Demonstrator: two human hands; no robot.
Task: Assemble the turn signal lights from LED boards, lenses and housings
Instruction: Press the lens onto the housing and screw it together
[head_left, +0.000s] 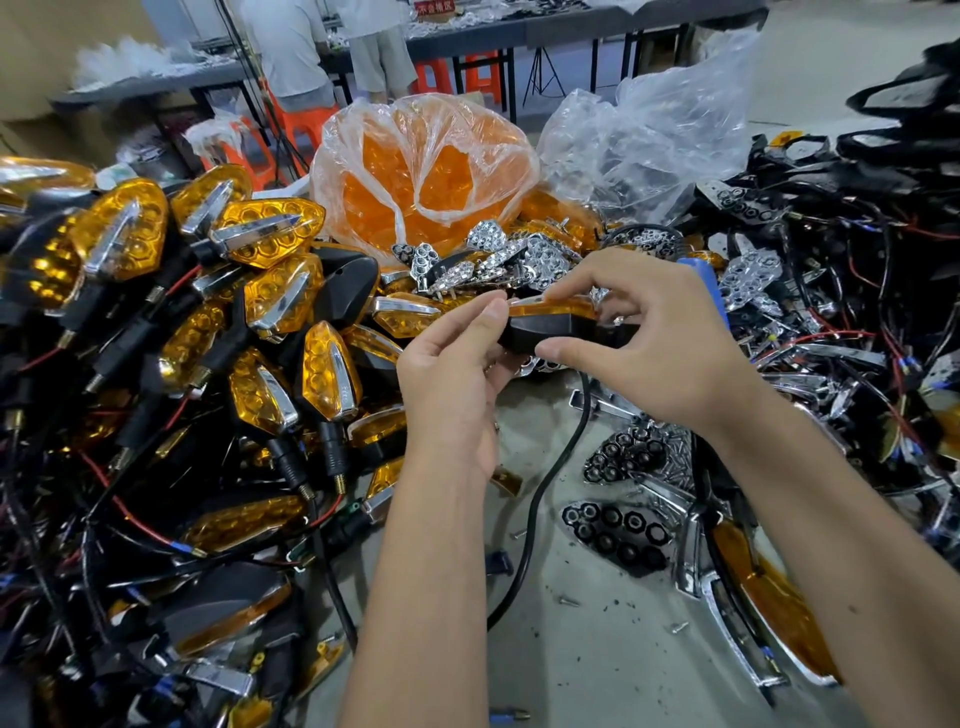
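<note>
head-worn view, downward (close, wide)

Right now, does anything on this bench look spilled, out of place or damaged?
Yes. Small loose screws and dark crumbs lie scattered on the bare table below the hands, away from the screw heap. Nothing looks broken. The left hand and right hand hold one turn signal normally.

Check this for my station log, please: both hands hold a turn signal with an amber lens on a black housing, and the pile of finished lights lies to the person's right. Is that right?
Not quite. The head view shows the pile of finished lights lying to the person's left, not the right. The rest holds: the left hand and the right hand hold a turn signal with an amber lens on a black housing.
</note>
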